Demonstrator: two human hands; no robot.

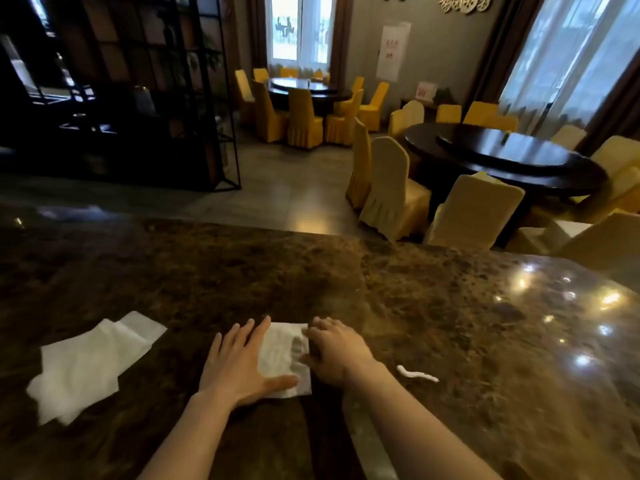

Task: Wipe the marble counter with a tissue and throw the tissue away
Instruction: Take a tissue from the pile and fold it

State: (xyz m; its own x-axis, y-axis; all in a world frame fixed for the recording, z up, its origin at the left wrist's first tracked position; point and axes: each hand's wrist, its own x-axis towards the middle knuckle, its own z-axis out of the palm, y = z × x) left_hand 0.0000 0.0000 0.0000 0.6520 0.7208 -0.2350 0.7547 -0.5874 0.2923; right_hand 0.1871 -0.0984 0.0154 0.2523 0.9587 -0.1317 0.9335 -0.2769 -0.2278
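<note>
Both hands lie on the brown marble worktop near its front edge, with a white tissue between them. The left hand lies flat and spread, palm down, its thumb pressing the tissue's near corner. The right hand has its fingers curled at the tissue's right edge. The tissue is a folded, slightly crinkled rectangle. Further left lies a larger pile of tissues; to the right, a small twisted scrap. Beyond stand yellow-covered chairs.
</note>
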